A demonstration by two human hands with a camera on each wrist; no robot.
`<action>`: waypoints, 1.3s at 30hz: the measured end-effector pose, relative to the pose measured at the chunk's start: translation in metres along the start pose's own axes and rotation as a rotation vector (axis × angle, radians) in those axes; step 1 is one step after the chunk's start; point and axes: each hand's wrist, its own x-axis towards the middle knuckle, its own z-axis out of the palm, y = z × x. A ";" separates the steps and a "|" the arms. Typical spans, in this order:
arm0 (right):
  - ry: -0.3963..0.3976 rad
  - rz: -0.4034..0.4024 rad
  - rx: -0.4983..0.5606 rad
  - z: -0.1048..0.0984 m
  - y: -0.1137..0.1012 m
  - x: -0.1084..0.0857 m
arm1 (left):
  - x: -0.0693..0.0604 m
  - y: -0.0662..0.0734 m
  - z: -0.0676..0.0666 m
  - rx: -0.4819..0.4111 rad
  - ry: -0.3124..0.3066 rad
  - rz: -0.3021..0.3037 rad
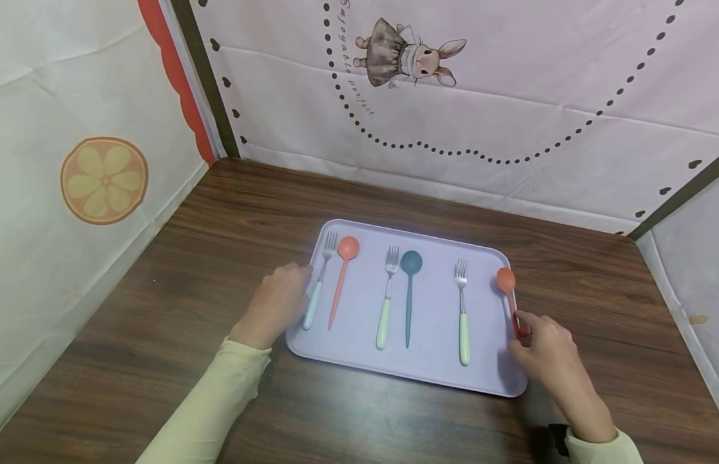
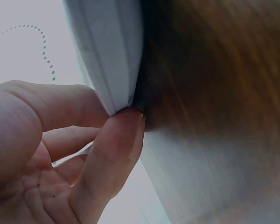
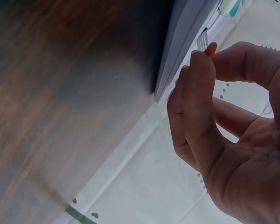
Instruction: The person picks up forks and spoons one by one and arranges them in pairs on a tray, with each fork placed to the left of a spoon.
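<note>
A lavender tray [image 1: 354,351] lies on the wooden table. My left hand [image 1: 278,299] holds its left rim; the left wrist view shows thumb and finger pinching the tray edge [image 2: 109,56]. Over the tray's right edge, my right hand [image 1: 547,351] pinches the handle of an orange spoon [image 1: 506,280], whose bowl points away from me. On the tray lie a pale blue-handled fork [image 1: 314,303], a coral spoon [image 1: 339,287], a green-handled fork [image 1: 384,322], a teal spoon [image 1: 409,303] and another green-handled fork [image 1: 464,335], roughly upright in rows.
The brown table [image 1: 180,270] extends around the tray on all sides. Printed cloth walls rise at the back and both sides, the rear one with a rabbit drawing [image 1: 402,55] and the left one with an orange slice [image 1: 104,180].
</note>
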 end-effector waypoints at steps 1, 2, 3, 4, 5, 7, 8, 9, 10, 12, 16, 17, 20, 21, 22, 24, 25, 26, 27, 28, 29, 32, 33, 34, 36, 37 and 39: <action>0.002 -0.006 0.000 0.001 0.000 0.000 | 0.000 0.000 0.000 -0.001 0.001 0.001; 0.005 -0.012 -0.001 0.001 0.000 0.000 | 0.000 0.000 0.000 -0.002 0.002 0.001; 0.007 -0.018 -0.002 0.001 -0.001 0.000 | 0.000 0.000 0.000 -0.002 0.003 0.002; 0.009 -0.024 -0.002 0.002 -0.001 0.001 | 0.000 0.000 0.000 -0.004 0.003 0.002; 0.011 -0.032 -0.004 0.002 -0.002 0.001 | 0.000 0.000 0.001 -0.004 0.001 0.000; 0.009 -0.040 -0.004 0.003 -0.003 0.001 | 0.000 0.000 0.001 -0.004 -0.004 -0.003; 0.007 -0.042 -0.003 0.004 -0.003 0.001 | 0.000 0.000 0.001 -0.003 -0.007 -0.005; 0.003 -0.043 0.000 0.004 -0.004 0.001 | 0.001 0.000 0.001 -0.002 -0.009 -0.008; 0.001 -0.046 0.001 0.005 -0.005 0.002 | 0.001 0.000 0.001 0.000 -0.011 -0.009; -0.004 -0.048 0.004 0.006 -0.006 0.002 | 0.001 0.000 0.000 0.004 -0.011 -0.007; 0.001 -0.056 0.003 0.008 -0.008 0.002 | 0.001 0.000 0.001 0.003 -0.006 0.000; 0.002 -0.059 0.002 0.009 -0.008 0.002 | 0.001 0.000 0.001 0.004 -0.004 0.003; 0.019 -0.075 -0.005 0.010 -0.009 0.002 | 0.001 0.000 0.000 0.007 -0.002 0.003; 0.020 -0.079 -0.005 0.010 -0.009 0.002 | 0.001 0.000 0.000 0.009 -0.001 0.004; 0.021 -0.081 -0.004 0.010 -0.009 0.002 | 0.001 0.000 0.000 0.011 0.001 0.006; 0.021 -0.083 -0.004 0.011 -0.010 0.002 | 0.001 0.000 0.000 0.011 0.002 0.008; 0.017 -0.081 -0.002 0.012 -0.011 0.002 | 0.001 0.000 0.000 0.011 0.003 0.010; 0.013 -0.080 0.000 0.013 -0.011 0.002 | 0.001 0.000 0.001 0.010 0.002 0.011; 0.010 -0.082 0.002 0.013 -0.012 0.002 | 0.001 0.000 0.001 0.012 0.004 0.013; 0.007 -0.085 0.006 0.014 -0.013 0.003 | 0.001 0.000 0.001 0.012 0.005 0.013; 0.005 -0.089 0.007 0.015 -0.013 0.003 | 0.001 -0.001 0.001 0.013 0.004 0.013; 0.007 -0.102 0.009 0.017 -0.014 0.003 | 0.001 -0.001 0.001 0.015 0.004 0.012; 0.008 -0.106 0.011 0.018 -0.015 0.003 | 0.001 0.000 0.001 0.016 0.005 0.013; 0.010 -0.109 0.011 0.018 -0.015 0.003 | 0.001 0.000 0.000 0.015 0.004 0.012; 0.010 -0.113 0.007 0.019 -0.017 0.003 | 0.001 0.000 0.000 0.014 0.005 0.012; 0.011 -0.115 0.005 0.019 -0.017 0.003 | 0.001 0.000 0.000 0.014 0.006 0.012; 0.005 -0.114 0.001 0.020 -0.019 0.004 | 0.001 0.000 0.000 0.015 0.008 0.015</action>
